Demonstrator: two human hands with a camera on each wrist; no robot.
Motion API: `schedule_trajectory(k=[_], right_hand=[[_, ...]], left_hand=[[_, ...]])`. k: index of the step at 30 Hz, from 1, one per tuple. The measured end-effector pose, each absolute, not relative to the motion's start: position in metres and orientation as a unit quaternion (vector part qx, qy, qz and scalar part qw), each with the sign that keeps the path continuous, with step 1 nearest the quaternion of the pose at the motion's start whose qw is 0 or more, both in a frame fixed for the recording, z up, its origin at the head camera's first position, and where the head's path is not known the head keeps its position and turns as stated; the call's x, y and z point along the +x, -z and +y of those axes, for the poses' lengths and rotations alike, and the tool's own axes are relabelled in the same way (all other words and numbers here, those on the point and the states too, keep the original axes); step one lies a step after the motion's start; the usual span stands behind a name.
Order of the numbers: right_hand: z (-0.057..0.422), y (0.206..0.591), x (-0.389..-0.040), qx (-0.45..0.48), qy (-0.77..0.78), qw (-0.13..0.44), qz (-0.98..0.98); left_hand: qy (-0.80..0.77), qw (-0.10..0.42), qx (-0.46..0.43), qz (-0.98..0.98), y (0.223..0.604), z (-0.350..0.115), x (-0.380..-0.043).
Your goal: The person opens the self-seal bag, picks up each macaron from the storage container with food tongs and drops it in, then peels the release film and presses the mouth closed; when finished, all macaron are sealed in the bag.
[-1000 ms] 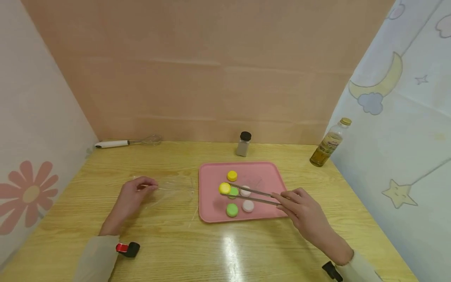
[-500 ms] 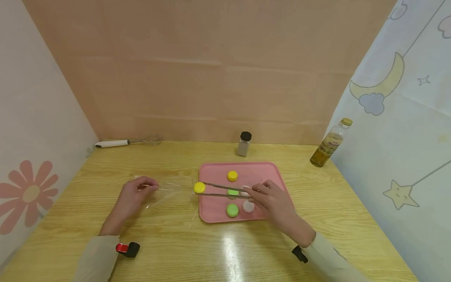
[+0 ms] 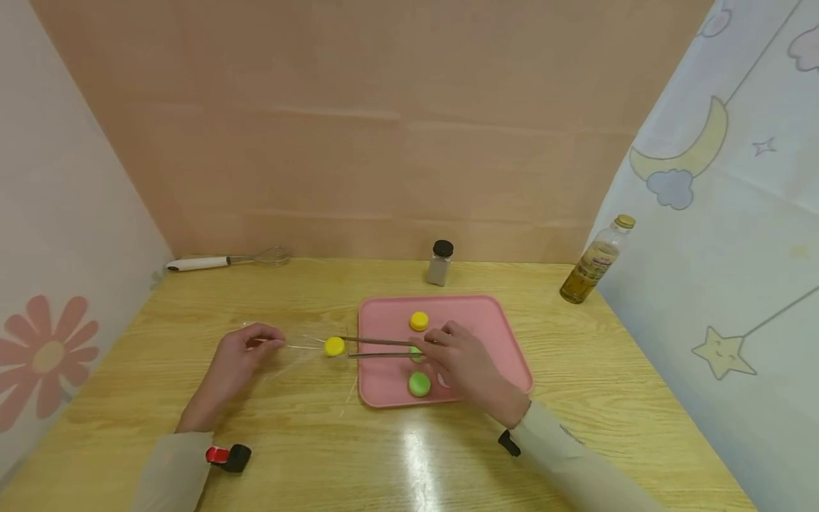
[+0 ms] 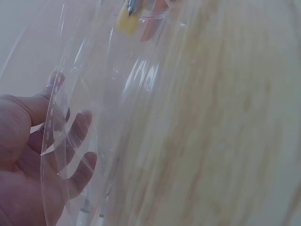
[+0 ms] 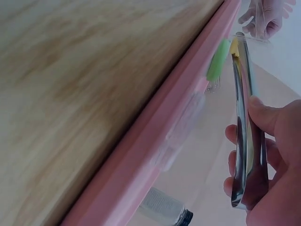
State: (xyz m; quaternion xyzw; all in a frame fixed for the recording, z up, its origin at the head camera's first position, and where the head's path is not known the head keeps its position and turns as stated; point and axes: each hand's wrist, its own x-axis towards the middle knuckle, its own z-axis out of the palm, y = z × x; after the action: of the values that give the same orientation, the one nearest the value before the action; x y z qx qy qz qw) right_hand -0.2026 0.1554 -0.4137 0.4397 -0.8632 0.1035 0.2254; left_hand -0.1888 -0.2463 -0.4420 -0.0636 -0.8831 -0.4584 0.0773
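My left hand (image 3: pixel 246 355) pinches one end of a clear plastic bag (image 4: pixel 141 77), which stretches to the right over the table. In my right hand (image 3: pixel 463 366) are metal tongs (image 5: pixel 241 155), reaching left across a pink tray (image 3: pixel 512 355). A yellow macaron (image 3: pixel 335 346) is right at the tongs' tips, overlapping the mouth of the bag in the head view. On the tray lie another yellow macaron (image 3: pixel 419 321) and a green macaron (image 3: pixel 419 384). A second green one (image 3: pixel 416 353) and a white macaron (image 3: pixel 442 381) are partly hidden by the right hand and tongs.
A small jar with a black lid (image 3: pixel 439 264) stands behind the tray. An oil bottle (image 3: pixel 591 267) is at the back right, by the wall. At the back left lies a whisk (image 3: pixel 205 263). Fabric-like walls enclose the table (image 3: pixel 333 455) at the back and sides.
My right hand has moved left with the tongs, carrying the yellow macaron from above the tray to the bag's mouth. The left hand has stayed in place with the bag.
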Motion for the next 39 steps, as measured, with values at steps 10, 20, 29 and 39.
schedule_trajectory(k=[10, 20, 29, 39], right_hand=[[0.123, 0.419, -0.213, 0.465, -0.084, 0.231, -0.851], [0.09, 0.422, -0.216, 0.482, -0.08, 0.246, -0.837], [0.074, 0.422, -0.218, 0.474, -0.073, 0.192, -0.856], [0.058, 0.419, -0.218, 0.484, -0.043, 0.205, -0.85]], left_hand=[[0.46, 0.088, -0.064, -0.881, 0.442, -0.246, -0.188], [0.465, 0.093, -0.069, -0.878, 0.443, -0.246, -0.187], [0.467, 0.093, -0.073, -0.876, 0.441, -0.243, -0.187], [0.475, 0.098, -0.07, -0.872, 0.437, -0.242, -0.186]])
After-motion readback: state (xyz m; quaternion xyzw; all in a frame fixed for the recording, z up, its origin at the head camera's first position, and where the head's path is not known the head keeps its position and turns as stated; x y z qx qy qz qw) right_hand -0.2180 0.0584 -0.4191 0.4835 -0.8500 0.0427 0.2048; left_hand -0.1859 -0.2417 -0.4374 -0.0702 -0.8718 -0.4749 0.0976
